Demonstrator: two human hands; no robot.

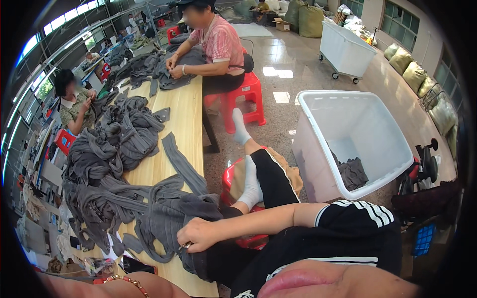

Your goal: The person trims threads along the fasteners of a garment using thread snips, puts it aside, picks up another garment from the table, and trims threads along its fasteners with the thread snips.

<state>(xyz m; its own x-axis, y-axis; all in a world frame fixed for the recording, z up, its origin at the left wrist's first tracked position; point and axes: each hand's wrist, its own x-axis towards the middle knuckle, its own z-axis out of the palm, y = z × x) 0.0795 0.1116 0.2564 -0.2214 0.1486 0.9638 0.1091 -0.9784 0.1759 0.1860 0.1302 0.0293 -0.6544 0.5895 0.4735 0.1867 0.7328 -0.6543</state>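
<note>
**Grey ribbed garment held at table edge; small metal tool in one hand**

The right hand [198, 234] is seen at about 6 o'clock, closed on a dark grey ribbed garment [169, 218] draped over the near edge of the wooden table [186, 116]. A small metal tool [185, 245], likely a thread snip, is pinched between its fingers; detail is too small to confirm. The arm is reached across from 4 o'clock, in a black sleeve with white stripes.

Only the left forearm with a beaded bracelet [124, 280] is shown at 7 o'clock; the left hand is out of frame, so its grip cannot be told.

A pile of grey garments [112, 149] is spread over the table from 8 to 10 o'clock. A single grey strip [181, 164] is laid apart, near centre.

A white plastic bin [348, 144] is placed at 3 o'clock on the floor, with a few dark pieces inside. A red stool [243, 97] is occupied at 12 o'clock by a person in a pink striped shirt [218, 42], hands on grey fabric. A second person [74, 99] is seated at 10 o'clock.
</note>
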